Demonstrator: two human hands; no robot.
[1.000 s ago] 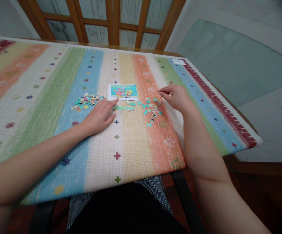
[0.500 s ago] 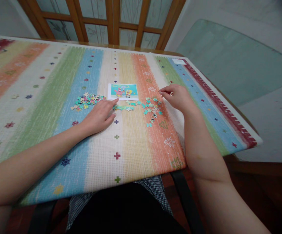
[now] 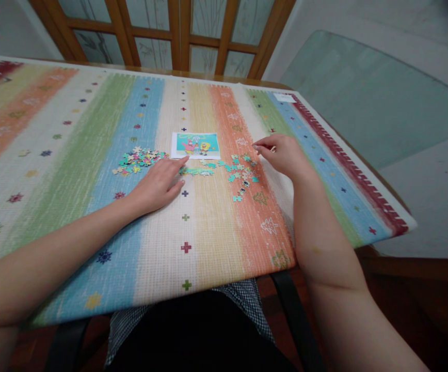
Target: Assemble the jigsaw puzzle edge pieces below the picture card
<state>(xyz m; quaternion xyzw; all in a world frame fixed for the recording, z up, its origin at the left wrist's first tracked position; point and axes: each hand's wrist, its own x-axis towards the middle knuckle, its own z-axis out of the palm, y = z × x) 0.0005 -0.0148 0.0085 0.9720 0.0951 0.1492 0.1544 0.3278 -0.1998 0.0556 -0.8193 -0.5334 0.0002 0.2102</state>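
Observation:
My left hand (image 3: pixel 157 185) lies flat on the striped mat (image 3: pixel 92 155), fingers stretched out, its fingertip touching a short joined strip of puzzle pieces (image 3: pixel 196 171). My right hand (image 3: pixel 282 153) hovers at the right of a scatter of teal puzzle pieces (image 3: pixel 241 175), fingers pinched on a small puzzle piece (image 3: pixel 269 149). A small cartoon reference picture (image 3: pixel 195 145) lies just beyond the strip. A second pile of mixed-colour pieces (image 3: pixel 139 160) sits left of my left hand.
The mat covers the table, whose right edge (image 3: pixel 382 196) drops off to a pale floor. A wooden-framed glass door (image 3: pixel 177 31) stands behind the table. A small white label (image 3: pixel 284 97) lies at the far right of the mat.
My right hand has shifted very slightly, still pinching the piece. The left hand stays flat in place.

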